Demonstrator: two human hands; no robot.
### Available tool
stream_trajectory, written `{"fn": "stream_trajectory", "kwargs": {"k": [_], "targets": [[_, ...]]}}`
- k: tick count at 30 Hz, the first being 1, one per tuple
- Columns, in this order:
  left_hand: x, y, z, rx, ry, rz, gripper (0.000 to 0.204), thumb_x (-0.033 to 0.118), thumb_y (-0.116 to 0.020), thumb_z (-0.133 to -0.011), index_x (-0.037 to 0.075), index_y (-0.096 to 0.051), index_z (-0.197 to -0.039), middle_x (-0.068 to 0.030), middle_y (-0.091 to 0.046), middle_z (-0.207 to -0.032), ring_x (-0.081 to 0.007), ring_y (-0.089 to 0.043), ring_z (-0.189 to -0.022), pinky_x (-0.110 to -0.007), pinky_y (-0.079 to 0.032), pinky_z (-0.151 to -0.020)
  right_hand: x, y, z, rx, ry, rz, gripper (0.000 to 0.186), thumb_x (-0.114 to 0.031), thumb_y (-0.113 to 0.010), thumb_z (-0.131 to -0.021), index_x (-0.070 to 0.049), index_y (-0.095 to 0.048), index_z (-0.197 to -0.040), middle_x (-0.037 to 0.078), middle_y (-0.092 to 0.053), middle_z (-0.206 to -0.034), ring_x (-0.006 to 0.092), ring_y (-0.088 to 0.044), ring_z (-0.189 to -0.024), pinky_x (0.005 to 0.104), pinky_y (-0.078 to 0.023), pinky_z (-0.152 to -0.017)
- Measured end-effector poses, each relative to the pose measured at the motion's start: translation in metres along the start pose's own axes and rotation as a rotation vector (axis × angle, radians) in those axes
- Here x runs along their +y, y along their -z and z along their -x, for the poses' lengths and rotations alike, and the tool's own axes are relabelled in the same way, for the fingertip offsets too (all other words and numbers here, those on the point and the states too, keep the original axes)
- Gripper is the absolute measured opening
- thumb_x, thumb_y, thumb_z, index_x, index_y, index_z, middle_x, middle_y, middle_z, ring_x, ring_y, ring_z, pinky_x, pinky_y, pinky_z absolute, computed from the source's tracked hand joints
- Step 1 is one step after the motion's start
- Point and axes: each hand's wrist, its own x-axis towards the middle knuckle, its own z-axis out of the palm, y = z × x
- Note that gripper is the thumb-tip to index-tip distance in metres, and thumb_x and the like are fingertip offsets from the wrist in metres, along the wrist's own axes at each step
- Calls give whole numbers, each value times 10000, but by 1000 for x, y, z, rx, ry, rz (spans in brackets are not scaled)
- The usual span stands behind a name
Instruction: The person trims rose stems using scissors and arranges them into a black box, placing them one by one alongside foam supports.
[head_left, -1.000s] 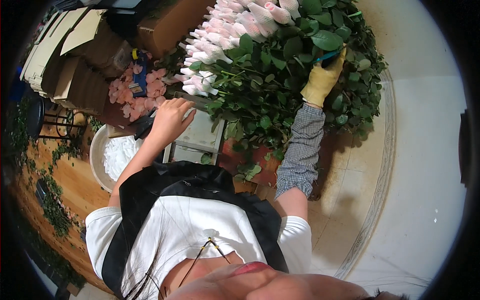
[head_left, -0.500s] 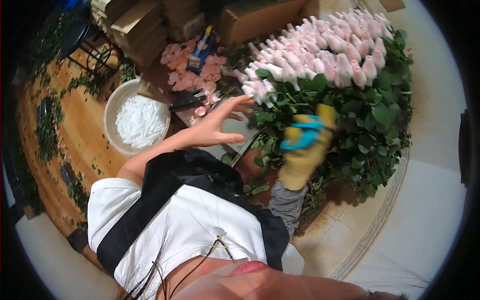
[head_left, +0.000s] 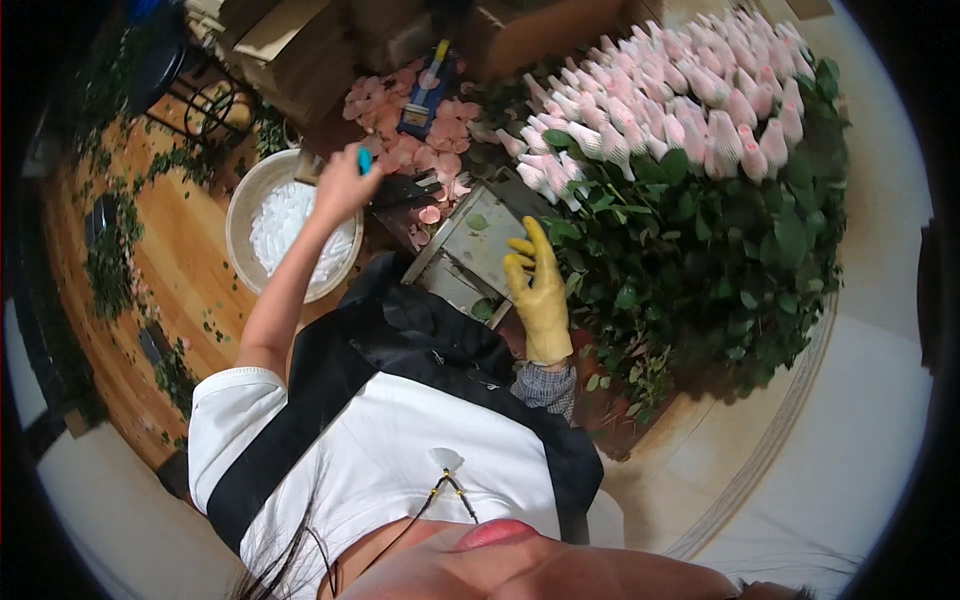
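Observation:
My bare left hand [head_left: 346, 188] is closed on a small turquoise tool [head_left: 365, 160], mostly hidden by the fingers. It is above the far edge of a round tub [head_left: 240, 235] of white mesh sleeves [head_left: 285, 225]. My right hand [head_left: 541, 300], in a yellow glove, is open with fingers and thumb apart and holds nothing. It hovers between a metal tray [head_left: 470, 245] and a big heap of leafy stems. Those stems carry pink roses [head_left: 725, 145] in white mesh sleeves, heads pointing away from me, with green leaves [head_left: 690, 270] nearer.
Pink petals [head_left: 380, 105] lie beyond the tray, with a blue and yellow tool [head_left: 425, 95] on them. A black tool [head_left: 408, 190] is beside my left hand. Cardboard boxes [head_left: 275, 50] are stacked behind, near a black stool [head_left: 160, 80]. Leaf scraps litter the wooden floor [head_left: 175, 250].
The turquoise tool has passed from my gloved right hand to my left. My left hand has swung left to the tub and closed; the right has come left from the leaves and opened.

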Motion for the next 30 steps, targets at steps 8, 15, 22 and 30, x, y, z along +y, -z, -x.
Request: {"fn": "stream_trajectory", "kwargs": {"k": [8,15,22,30], "targets": [[-30,-32,-59,152,-238,-260,756,590,-641,-857,60,-520,-1383,-288,-640,-1077,-443,-632,-957,-510,-525,-817,77,7,18,122,5,472,564,-290,-664,-909,-100,-497,-1412,230,-663,-1139,393,-645,-1003,458,-523,-859],[110,19,6,-273,-259,193,289,220,-592,-1002,2,-670,-1174,-192,-704,-1054,-297,-694,-946,-379,-546,-783,77,-12,25,385,-19,181,462,-261,-652,-923,-97,-556,-1344,114,-725,-934,297,-692,-834,397,-547,-722],[215,189,-26,63,-897,362,125,92,-613,-953,-16,-669,-984,-103,-641,-753,-175,-625,-689,-292,-499,-650,64,-14,26,279,-81,68,423,-230,-603,-962,-105,-563,-1364,123,-709,-913,269,-674,-787,359,-528,-722],[135,337,-327,536,-363,-479,635,205,-627,-800,79,-510,-1412,-209,-459,-1460,-368,-441,-1347,-498,-391,-1078,55,-32,26,336,55,292,412,-160,-598,-964,-108,-565,-1371,129,-726,-1025,291,-694,-891,359,-546,-770]]}}
